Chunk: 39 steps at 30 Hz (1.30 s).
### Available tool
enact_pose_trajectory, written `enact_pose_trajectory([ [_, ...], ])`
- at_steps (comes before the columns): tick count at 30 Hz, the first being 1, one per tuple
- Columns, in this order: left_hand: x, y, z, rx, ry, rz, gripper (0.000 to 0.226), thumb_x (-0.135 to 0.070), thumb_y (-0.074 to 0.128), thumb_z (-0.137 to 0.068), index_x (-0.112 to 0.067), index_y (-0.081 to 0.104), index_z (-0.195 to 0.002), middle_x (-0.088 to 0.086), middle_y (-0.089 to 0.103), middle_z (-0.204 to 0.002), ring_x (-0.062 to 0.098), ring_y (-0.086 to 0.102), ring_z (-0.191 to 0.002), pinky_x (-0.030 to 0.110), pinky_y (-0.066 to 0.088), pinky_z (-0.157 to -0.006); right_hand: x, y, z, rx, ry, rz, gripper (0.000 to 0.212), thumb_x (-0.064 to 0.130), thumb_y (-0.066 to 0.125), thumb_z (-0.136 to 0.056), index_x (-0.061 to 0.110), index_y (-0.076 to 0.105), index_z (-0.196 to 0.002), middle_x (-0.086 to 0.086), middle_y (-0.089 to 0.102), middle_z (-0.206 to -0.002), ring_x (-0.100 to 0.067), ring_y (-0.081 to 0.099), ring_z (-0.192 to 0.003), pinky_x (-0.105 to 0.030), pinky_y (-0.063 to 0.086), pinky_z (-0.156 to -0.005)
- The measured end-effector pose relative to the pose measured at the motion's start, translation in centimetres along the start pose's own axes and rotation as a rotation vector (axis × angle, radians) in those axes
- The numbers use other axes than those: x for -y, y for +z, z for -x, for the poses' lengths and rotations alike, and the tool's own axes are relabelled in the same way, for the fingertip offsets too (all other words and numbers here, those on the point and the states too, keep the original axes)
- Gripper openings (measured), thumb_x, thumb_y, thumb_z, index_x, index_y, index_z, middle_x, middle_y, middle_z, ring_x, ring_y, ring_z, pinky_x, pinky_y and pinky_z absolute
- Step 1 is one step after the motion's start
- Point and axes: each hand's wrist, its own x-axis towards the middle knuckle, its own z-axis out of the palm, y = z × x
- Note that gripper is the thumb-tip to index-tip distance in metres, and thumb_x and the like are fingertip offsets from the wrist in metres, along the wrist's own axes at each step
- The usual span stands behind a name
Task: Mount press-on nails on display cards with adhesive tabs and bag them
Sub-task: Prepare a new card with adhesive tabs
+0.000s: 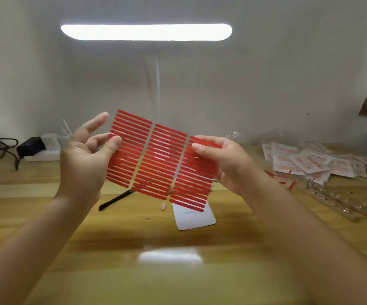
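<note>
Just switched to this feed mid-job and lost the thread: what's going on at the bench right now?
A person holds a sheet of red adhesive tabs up above the wooden table, the left hand pinching its left edge and the right hand gripping its right edge. A white display card and a loose nail lie on the table below, beside a black tool. Bagged cards are piled at the right.

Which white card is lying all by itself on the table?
The blank white card lying alone below the red strip sheet; the other cards sit heaped at the far right.
</note>
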Motion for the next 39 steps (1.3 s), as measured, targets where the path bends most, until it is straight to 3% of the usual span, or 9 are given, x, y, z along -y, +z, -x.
enact_pose_trajectory([
  [6,-2.0,-0.7,-1.0,-0.111,0.17,-0.609,0.054,-0.022,0.059,-0.092,-0.026,0.038,-0.142,-0.011,0.064,-0.11,-0.004,0.061,-0.085,0.014,0.048,-0.076,0.7,1.4,2.0,0.051,-0.108,-0.053,0.027,0.011,0.068,-0.08,0.005,0.064,-0.106,-0.009,0.075,-0.09,-0.024,0.073,-0.085,-0.029,0.058,-0.067],
  [11,-5.6,1.1,1.5,-0.094,0.385,-0.99,0.05,-0.051,0.041,-0.089,-0.021,0.052,-0.128,0.011,0.048,-0.132,0.03,0.046,-0.118,0.046,0.036,-0.098,1.2,3.5,3.0,0.15,-0.124,-0.145,0.036,0.013,0.067,-0.074,0.002,0.064,-0.108,-0.01,0.074,-0.087,-0.022,0.072,-0.081,-0.032,0.06,-0.069],
  [14,-7.0,2.7,3.5,0.138,0.506,-1.213,0.067,-0.06,0.031,-0.089,-0.018,0.046,-0.139,0.011,0.037,-0.149,0.032,0.025,-0.141,0.049,0.014,-0.114,0.9,3.9,3.3,0.195,-0.139,-0.078,0.032,0.013,0.069,-0.073,0.003,0.066,-0.103,-0.009,0.073,-0.084,-0.024,0.071,-0.08,-0.033,0.06,-0.07],
  [17,-7.9,3.1,4.0,0.292,0.446,-1.096,0.042,-0.056,0.041,-0.089,-0.031,0.062,-0.114,-0.016,0.063,-0.121,0.011,0.043,-0.132,0.049,0.008,-0.115,0.8,4.0,3.7,0.285,-0.159,0.01,0.025,0.016,0.071,-0.075,0.009,0.069,-0.098,-0.008,0.074,-0.087,-0.024,0.072,-0.083,-0.032,0.058,-0.073],
  [20,-8.4,2.6,3.4,0.456,0.162,-0.739,0.032,-0.063,0.055,-0.083,-0.033,0.065,-0.081,-0.022,0.068,-0.078,-0.003,0.066,-0.079,0.034,0.054,-0.082,0.4,4.2,3.9,0.225,-0.169,0.132,0.032,0.021,0.075,-0.075,0.014,0.063,-0.104,-0.004,0.074,-0.092,-0.02,0.073,-0.086,-0.028,0.058,-0.073],
  [22,-8.1,2.3,3.0,0.455,0.094,-0.647,0.028,-0.055,0.062,-0.066,-0.03,0.067,-0.079,-0.018,0.07,-0.075,0.002,0.068,-0.066,0.014,0.051,-0.055,-0.1,4.4,3.9,-0.026,-0.276,0.413,0.049,0.033,0.081,-0.071,0.02,0.055,-0.11,0.004,0.069,-0.098,-0.01,0.069,-0.089,-0.022,0.055,-0.075],
  [26,-7.0,2.3,2.8,0.449,0.025,-0.603,0.03,-0.048,0.069,-0.063,-0.024,0.069,-0.082,-0.016,0.071,-0.072,0.004,0.069,-0.061,0.009,0.047,-0.049,-1.0,4.7,4.2,-0.479,-0.932,1.081,0.037,0.024,0.082,-0.075,0.006,0.061,-0.1,-0.004,0.053,-0.096,-0.016,0.054,-0.081,-0.032,0.051,-0.073],
  [31,-6.0,2.3,2.4,0.49,-0.001,-0.472,0.036,-0.047,0.073,-0.057,-0.02,0.072,-0.081,-0.007,0.073,-0.071,0.01,0.071,-0.063,0.012,0.05,-0.052,-1.2,5.4,4.4,-0.264,-0.765,0.97,0.016,0.025,0.069,-0.089,0.01,0.075,-0.091,-0.004,0.065,-0.081,-0.017,0.062,-0.072,-0.036,0.055,-0.066],
  [39,-5.5,2.7,2.6,0.514,0.237,-0.612,0.016,-0.05,0.068,-0.065,-0.042,0.068,-0.079,-0.031,0.068,-0.08,-0.007,0.065,-0.079,0.002,0.044,-0.062,-1.3,5.0,4.1,-0.201,-0.724,0.879,0.012,0.021,0.07,-0.088,0.012,0.078,-0.086,0.0,0.072,-0.068,-0.011,0.064,-0.06,-0.026,0.05,-0.057],
])
